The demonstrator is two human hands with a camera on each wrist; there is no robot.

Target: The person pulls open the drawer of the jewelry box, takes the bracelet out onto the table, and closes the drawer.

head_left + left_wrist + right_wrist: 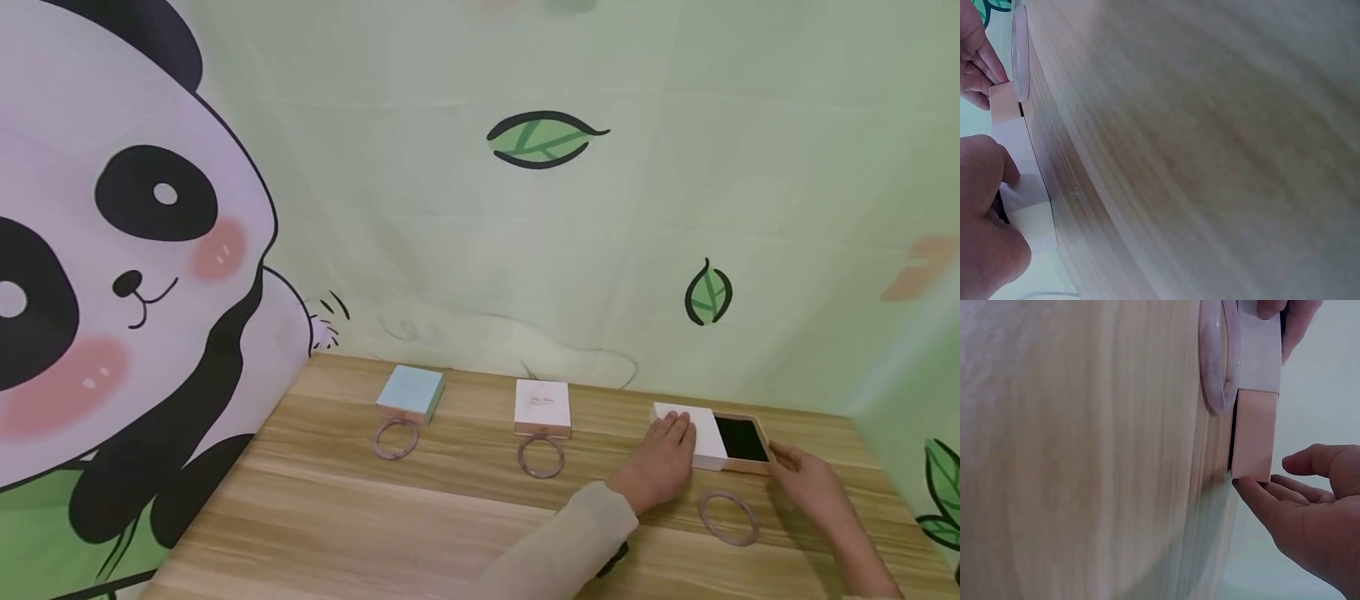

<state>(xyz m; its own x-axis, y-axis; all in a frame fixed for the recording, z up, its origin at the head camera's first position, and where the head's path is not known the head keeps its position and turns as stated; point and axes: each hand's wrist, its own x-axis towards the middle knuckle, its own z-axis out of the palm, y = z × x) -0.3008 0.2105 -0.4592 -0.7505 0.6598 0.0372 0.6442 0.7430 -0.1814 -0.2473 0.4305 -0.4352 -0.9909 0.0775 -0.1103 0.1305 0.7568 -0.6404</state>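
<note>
A white box sleeve (708, 442) lies at the right of the table with its pink-edged drawer (1255, 434) slid partly out to the right. The drawer's inside (741, 439) is black. My left hand (656, 467) grips the sleeve, several fingers over its top and the thumb (1010, 172) on its front side. My right hand (813, 487) touches the drawer's outer end with extended fingertips; in the right wrist view its thumb (1310, 459) stands apart from the box. A pale purple bangle (738, 542) lies on the table just in front of this box.
Further left, a closed white box (542, 404) has a bangle (542, 476) at its front. Beyond it, a light blue box (411, 390) has another bangle (393, 457) before it. A printed cloth backdrop (450, 208) rises behind the wooden table (420, 517).
</note>
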